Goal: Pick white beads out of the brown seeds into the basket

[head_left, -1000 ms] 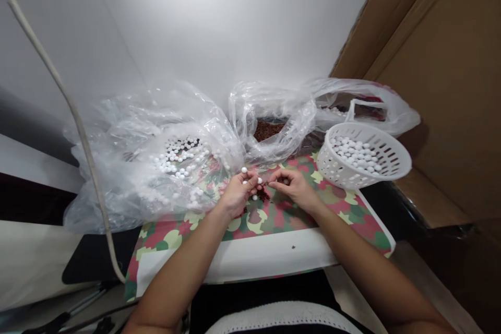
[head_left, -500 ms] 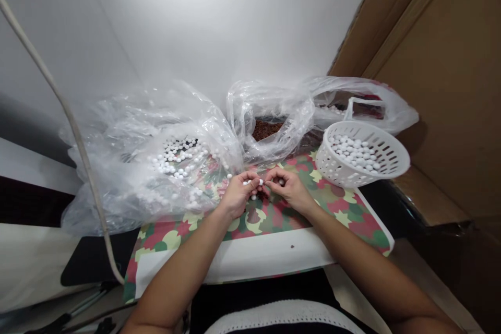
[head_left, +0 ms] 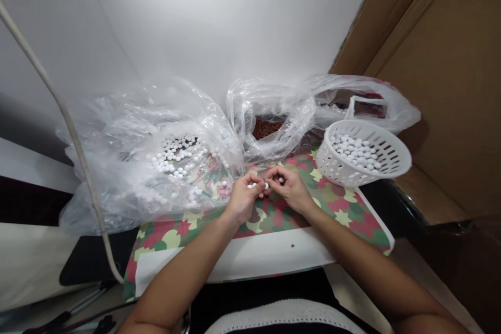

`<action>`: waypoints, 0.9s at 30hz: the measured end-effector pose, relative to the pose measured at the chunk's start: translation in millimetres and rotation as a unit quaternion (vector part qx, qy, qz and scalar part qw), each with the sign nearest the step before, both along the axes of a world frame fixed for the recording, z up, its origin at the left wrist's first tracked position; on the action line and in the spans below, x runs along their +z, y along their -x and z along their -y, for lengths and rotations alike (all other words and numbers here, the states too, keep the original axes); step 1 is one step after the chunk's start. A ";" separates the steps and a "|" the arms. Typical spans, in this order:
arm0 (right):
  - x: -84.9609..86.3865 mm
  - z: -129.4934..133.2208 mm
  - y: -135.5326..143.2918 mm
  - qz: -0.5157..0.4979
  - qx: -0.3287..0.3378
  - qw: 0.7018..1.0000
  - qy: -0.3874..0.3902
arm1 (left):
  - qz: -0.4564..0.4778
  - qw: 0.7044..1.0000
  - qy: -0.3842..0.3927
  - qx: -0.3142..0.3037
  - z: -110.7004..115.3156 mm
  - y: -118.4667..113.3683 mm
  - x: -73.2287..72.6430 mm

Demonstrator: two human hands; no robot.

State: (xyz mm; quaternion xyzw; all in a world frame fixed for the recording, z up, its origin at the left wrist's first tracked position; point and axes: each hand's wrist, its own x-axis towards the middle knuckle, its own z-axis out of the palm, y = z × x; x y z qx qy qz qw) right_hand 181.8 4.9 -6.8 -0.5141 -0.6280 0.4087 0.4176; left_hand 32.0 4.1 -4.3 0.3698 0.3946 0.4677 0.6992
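My left hand (head_left: 243, 199) is closed around a few small white balls, one white ball (head_left: 266, 186) showing at the thumb and fingertips. Close against it, my right hand (head_left: 290, 189) pinches at that ball with thumb and forefinger; whatever lies between those fingertips is too small to make out. Another white ball (head_left: 281, 180) shows within the curled fingers of my right hand. Both hands are just above a camouflage-patterned cloth (head_left: 219, 229). To the left, a clear plastic bag (head_left: 117, 172) lies spread with many white balls (head_left: 178, 154) in it.
Behind the hands, an open plastic bag (head_left: 237, 109) holds small brown pieces (head_left: 266, 128). A white slotted basket (head_left: 395, 167) with white balls stands at right, before another plastic bag (head_left: 403, 109). Cardboard (head_left: 438, 62) stands at right; a pale cable (head_left: 74, 135) hangs at left.
My left hand has shifted slightly right, nearer my right hand. The dark bits and a ball seen below the fingers are no longer visible, nor is the loose ball beside the left hand.
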 end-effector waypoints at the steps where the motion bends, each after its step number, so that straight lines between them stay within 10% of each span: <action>1: 0.8 -0.3 -0.8 -0.005 -0.002 1.000 -0.001 | 0.006 1.000 -0.002 0.005 0.8 -2.1 -0.3; 27: 2.7 3.7 -0.5 -0.054 0.041 0.998 0.003 | 0.004 0.998 -0.039 0.043 -1.4 -1.5 -1.4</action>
